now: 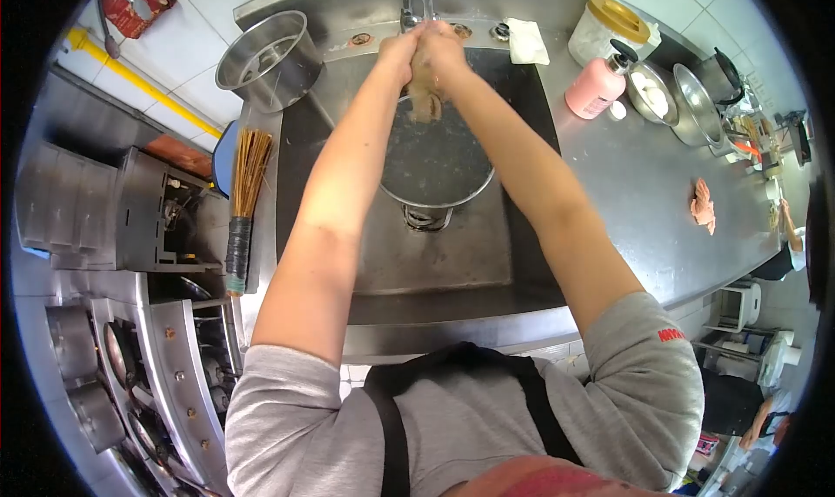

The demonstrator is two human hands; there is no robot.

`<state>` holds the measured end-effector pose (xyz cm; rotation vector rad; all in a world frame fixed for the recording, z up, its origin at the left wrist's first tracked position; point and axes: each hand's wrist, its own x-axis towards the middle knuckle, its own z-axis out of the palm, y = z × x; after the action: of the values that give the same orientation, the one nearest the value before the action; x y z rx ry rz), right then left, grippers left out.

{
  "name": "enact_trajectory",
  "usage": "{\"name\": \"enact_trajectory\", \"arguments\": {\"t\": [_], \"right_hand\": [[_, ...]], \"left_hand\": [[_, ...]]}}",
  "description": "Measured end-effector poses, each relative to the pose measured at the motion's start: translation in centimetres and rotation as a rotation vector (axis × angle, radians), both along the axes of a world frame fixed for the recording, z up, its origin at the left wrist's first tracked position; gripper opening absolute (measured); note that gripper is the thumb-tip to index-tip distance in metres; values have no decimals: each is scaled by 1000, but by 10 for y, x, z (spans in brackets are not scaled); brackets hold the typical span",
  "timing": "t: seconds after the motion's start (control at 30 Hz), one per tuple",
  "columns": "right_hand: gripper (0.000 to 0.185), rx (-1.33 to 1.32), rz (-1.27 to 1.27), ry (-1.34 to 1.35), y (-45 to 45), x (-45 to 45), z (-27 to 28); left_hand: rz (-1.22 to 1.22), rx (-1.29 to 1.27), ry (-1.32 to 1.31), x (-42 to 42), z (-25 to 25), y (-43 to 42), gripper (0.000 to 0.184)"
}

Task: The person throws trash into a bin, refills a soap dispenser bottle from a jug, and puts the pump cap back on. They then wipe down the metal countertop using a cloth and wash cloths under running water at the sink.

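Observation:
Both arms reach to the far side of the steel sink. Under the faucet, my left hand and my right hand are close together, fingers closed on a limp, wet, pale-brown thing. It hangs down over the rim of a round metal pot filled with cloudy liquid. Water runs from the spout onto my hands. What the held thing is I cannot make out, and my fingertips are partly hidden.
Left of the sink stand a deep steel pot and a bundled stick brush. To the right are a pink pump bottle, a bowl of white items, a lidded tub and a crumpled pinkish cloth. Other people work at far right.

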<state>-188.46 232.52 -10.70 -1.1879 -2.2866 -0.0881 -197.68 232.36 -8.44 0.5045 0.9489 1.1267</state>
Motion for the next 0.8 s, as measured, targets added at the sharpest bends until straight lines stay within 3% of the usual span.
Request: {"name": "enact_trajectory", "arguments": {"t": [0.03, 0.07, 0.1, 0.13, 0.2, 0.27, 0.33, 0.37, 0.4, 0.47, 0.5, 0.53, 0.6, 0.63, 0.67, 0.77, 0.8], "right_hand": [[21, -228, -119, 514, -11, -19, 11], [22, -456, -237, 1029, -11, -28, 12], [24, -312, -264, 947, -10, -26, 8], [24, -315, -262, 954, -8, -22, 7], [20, -442, -517, 1044, -2, -13, 7], [17, -378, -431, 968, -8, -9, 3], [20, -489, -167, 756, -15, 0, 12], [23, -583, -87, 581, -3, 10, 15], [23, -583, -86, 582, -10, 13, 23], [33, -869, 335, 1144, -21, 19, 34], [46, -967, 470, 1145, -16, 18, 23], [46, -968, 473, 1146, -16, 18, 16], [47, -1010, 426, 786, -25, 17, 17], [40, -1040, -25, 758, -26, 16, 20], [40, -1043, -17, 760, -14, 14, 15], [43, -610, -81, 565, 11, 8, 9], [43, -605, -80, 563, 2, 4, 15]], "left_hand": [[97, 34, 81, -7, -38, 23, 24], [193, 70, 163, -6, -38, 20, 26], [126, 127, -19, -2, -41, 14, 30], [127, 127, -11, 1, -42, 10, 30], [77, 125, 145, 7, -29, 3, 32], [53, 118, 210, 7, -19, 2, 33], [-24, -22, 133, -8, -11, 7, 36], [-52, -19, 218, -10, 3, -2, 41], [-51, -19, 219, -12, 18, -6, 41], [-280, -57, 573, -13, 38, -8, 46], [-332, -7, 616, -13, 38, 0, 46], [-330, -8, 618, -13, 41, 4, 46], [-161, 118, 336, -13, 48, 7, 47], [-93, 147, 217, -14, 49, 6, 46], [-88, 145, 223, -17, 45, 2, 46], [-9, -215, 359, -8, 29, -21, 45], [-8, -225, 265, -6, 10, -20, 42]]}}
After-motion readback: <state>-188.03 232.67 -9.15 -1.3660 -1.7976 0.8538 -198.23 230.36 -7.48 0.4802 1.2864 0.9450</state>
